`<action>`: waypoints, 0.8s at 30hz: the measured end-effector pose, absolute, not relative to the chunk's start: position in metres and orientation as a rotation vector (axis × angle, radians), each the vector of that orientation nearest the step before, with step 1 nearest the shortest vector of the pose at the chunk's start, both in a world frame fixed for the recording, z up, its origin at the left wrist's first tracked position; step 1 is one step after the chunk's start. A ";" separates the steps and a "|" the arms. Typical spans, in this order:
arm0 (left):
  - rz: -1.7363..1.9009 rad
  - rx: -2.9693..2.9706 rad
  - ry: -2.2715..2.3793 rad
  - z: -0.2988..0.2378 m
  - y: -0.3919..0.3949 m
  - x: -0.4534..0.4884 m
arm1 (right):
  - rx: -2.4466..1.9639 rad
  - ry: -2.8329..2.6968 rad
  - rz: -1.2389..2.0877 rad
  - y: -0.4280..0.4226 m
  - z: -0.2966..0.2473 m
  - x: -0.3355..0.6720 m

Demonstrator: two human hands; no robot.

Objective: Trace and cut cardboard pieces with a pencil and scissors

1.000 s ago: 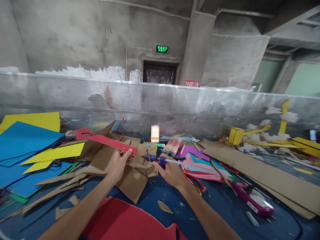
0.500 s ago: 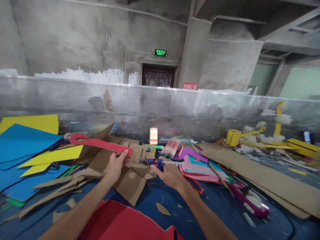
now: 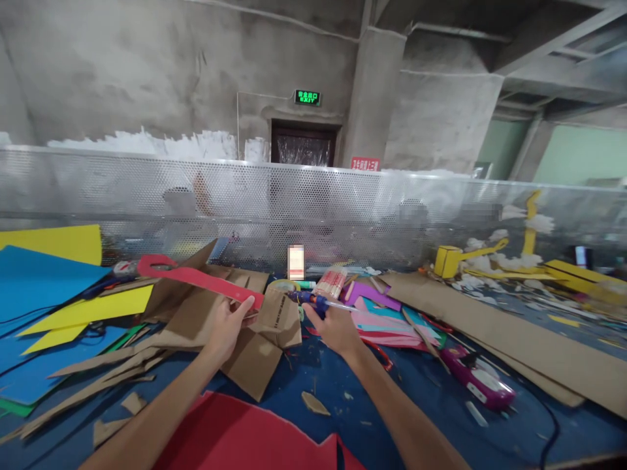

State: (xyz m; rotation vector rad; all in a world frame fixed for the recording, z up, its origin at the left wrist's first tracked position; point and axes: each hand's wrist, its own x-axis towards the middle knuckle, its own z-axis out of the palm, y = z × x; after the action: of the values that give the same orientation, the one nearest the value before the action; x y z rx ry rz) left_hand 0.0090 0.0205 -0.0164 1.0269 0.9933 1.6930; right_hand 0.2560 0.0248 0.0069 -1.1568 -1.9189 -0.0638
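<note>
My left hand (image 3: 230,328) is closed on the near end of a long red strip (image 3: 200,279), thumb on top. The strip rises to the left and has a hooked, open-ring far end. My right hand (image 3: 334,328) grips a blue hot glue gun (image 3: 316,301), with a clear glue stick (image 3: 345,307) poking out of its back. The gun's nozzle points left, a short way from the strip's near end and over brown cardboard (image 3: 279,320). A large red sheet (image 3: 240,434) lies nearest me.
Blue sheets (image 3: 44,277) and yellow pieces (image 3: 93,310) lie left. To the right are pink sheets (image 3: 386,329), a long cardboard strip (image 3: 490,326), a purple device (image 3: 477,378) with a cable, and yellow box-like pieces (image 3: 448,261). A perforated metal screen (image 3: 313,215) stands behind.
The glue gun has moved up and away from the strip's near end, uncovering more of the cardboard beneath. My left hand keeps its hold on the red strip. The view has shifted slightly.
</note>
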 end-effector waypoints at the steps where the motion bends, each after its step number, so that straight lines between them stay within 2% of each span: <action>1: 1.689 1.025 0.990 -0.016 0.021 0.009 | -1.148 -1.909 -0.043 0.025 0.007 0.257; 7: 1.687 1.021 0.995 -0.016 0.022 0.006 | -1.056 -1.909 0.019 0.023 0.009 0.258; 24: 1.702 1.007 0.998 -0.015 0.020 0.008 | -1.129 -2.010 -0.071 0.021 0.009 0.253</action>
State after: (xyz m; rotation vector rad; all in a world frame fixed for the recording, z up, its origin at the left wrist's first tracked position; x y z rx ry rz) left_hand 0.0083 0.0203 -0.0146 1.0073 0.9980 1.7020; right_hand 0.2531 0.0215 0.0085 -1.1286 -2.0104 -0.0708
